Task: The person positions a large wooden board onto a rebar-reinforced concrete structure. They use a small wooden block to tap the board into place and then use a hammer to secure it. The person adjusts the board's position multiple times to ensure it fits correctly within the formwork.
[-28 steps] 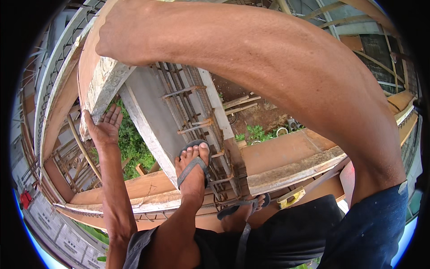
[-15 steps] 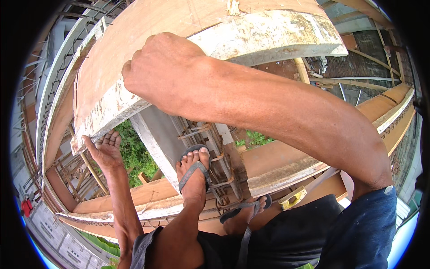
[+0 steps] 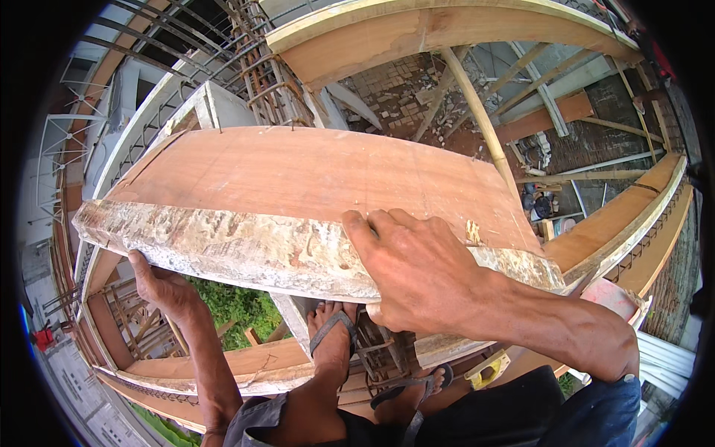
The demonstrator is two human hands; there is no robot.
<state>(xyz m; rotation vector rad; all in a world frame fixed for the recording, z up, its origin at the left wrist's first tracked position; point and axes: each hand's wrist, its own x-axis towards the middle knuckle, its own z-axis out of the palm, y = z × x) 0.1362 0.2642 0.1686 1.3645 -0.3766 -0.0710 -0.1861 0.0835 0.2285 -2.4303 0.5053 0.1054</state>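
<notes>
A reddish plywood formwork panel [image 3: 320, 167] lies across the middle, in front of my legs. A thick wooden batten [image 3: 223, 242], smeared with pale dried cement, runs along its near edge. My right hand [image 3: 428, 272] is closed over that batten right of the middle, fingers on top and thumb at the lower edge. Near the panel's left end, my left hand [image 3: 167, 287] holds the batten from below. Its thumb presses on the front face, and the other fingers are partly hidden. The panel covers what lies directly beneath it.
My sandalled feet [image 3: 331, 328] stand by a rebar cage [image 3: 372, 346] between formwork boards. A yellow-handled saw [image 3: 488, 370] lies at the right. Beyond are upright rebars [image 3: 264, 74], a curved plywood beam form [image 3: 447, 33], a bamboo pole [image 3: 477, 112] and rubble-strewn ground [image 3: 387, 89] lower down.
The panel has swung level, its right end coming down toward me. My right hand has shifted right along the batten; its forearm no longer crosses the middle. My left hand has moved slightly down.
</notes>
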